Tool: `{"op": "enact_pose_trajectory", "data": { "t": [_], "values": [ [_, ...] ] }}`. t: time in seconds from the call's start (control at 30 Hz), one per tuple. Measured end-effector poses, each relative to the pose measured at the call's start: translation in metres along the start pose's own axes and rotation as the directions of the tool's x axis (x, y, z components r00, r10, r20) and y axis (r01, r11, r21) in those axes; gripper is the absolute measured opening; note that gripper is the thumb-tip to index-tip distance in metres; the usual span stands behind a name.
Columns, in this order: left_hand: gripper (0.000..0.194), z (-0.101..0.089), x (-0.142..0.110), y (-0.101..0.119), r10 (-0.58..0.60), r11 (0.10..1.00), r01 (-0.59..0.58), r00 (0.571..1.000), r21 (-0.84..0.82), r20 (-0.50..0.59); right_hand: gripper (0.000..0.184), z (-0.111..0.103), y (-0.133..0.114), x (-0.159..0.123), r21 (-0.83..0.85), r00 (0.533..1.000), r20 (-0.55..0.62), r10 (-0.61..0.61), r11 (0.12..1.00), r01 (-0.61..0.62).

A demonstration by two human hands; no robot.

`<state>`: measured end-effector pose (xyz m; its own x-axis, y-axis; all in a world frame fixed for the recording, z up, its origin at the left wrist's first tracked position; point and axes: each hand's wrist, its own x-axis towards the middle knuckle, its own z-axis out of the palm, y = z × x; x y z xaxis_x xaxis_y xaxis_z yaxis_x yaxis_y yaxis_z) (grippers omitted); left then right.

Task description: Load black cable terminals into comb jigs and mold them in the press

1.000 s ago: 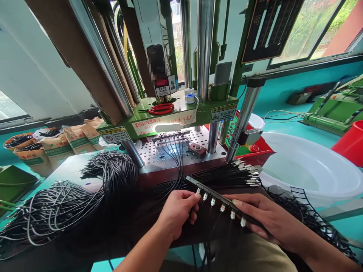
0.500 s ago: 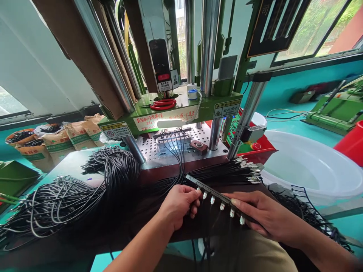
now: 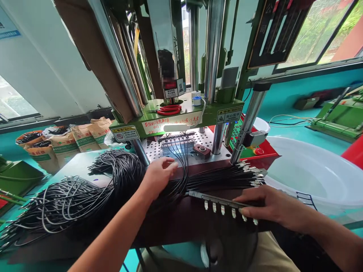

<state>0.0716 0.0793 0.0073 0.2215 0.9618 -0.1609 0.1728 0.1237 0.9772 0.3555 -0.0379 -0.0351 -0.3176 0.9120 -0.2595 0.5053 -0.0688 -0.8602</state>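
Observation:
My right hand (image 3: 262,204) grips one end of a dark metal strip (image 3: 218,199) over the dark bench top. A row of small silver cable connectors (image 3: 222,210) hangs along the strip's near edge, their black cables dropping toward my lap. Free of the strip, my left hand (image 3: 160,174) is raised at the front of the press with its fingers loosely apart and nothing seen in them. Beside it, black cables (image 3: 185,162) run down from a lit metal mould (image 3: 177,146) on the perforated press plate. Beyond the strip lies a bundle of black cables with silver ends (image 3: 249,172).
Coiled black cables (image 3: 68,204) cover the bench's left side. The green press platen (image 3: 136,130) sits above the mould, with red-handled pliers (image 3: 169,109) on it. At right stand a red control box (image 3: 266,149) and a large white tub (image 3: 309,162).
My left hand has let go of the strip and moved up and left toward the press. The strip, still in my right hand, has come down slightly and lies more level.

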Motion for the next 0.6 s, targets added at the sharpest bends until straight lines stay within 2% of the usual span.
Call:
{"op": "enact_pose_trajectory", "data": {
  "t": [0.03, 0.13, 0.27, 0.4, 0.5, 0.57, 0.6],
  "values": [
    [0.023, -0.001, 0.014, -0.001, -0.096, 0.99, 0.095, 0.995, -0.107, -0.003, 0.031, -0.002, -0.004, 0.002, -0.067, 0.999, 0.021, -0.049, 0.996, 0.051],
    [0.018, 0.008, 0.055, -0.013, -0.253, 0.935, 0.272, 0.961, -0.227, 0.112, 0.029, -0.003, -0.014, 0.012, -0.162, 0.988, 0.078, -0.131, 0.976, 0.142],
    [0.01, 0.031, 0.087, -0.032, -0.333, 0.855, 0.397, 0.914, -0.335, 0.233, 0.029, -0.001, -0.013, 0.024, -0.258, 0.987, 0.088, -0.132, 0.954, 0.15],
    [0.009, 0.038, 0.095, -0.046, -0.352, 0.793, 0.45, 0.889, -0.411, 0.294, 0.021, -0.005, -0.007, 0.042, -0.337, 0.985, 0.063, -0.158, 0.926, 0.17],
    [0.007, 0.036, 0.095, -0.05, -0.326, 0.772, 0.444, 0.891, -0.455, 0.316, 0.026, -0.01, -0.026, 0.078, -0.254, 0.965, -0.068, -0.254, 0.94, 0.23],
    [0.005, 0.034, 0.093, -0.052, -0.301, 0.765, 0.431, 0.896, -0.478, 0.325, 0.029, -0.01, -0.05, 0.118, -0.05, 0.917, -0.259, -0.303, 0.953, 0.3],
    [0.005, 0.034, 0.093, -0.052, -0.289, 0.763, 0.423, 0.9, -0.488, 0.327, 0.03, -0.008, -0.063, 0.141, 0.135, 0.891, -0.358, -0.277, 0.929, 0.344]
  ]
}}
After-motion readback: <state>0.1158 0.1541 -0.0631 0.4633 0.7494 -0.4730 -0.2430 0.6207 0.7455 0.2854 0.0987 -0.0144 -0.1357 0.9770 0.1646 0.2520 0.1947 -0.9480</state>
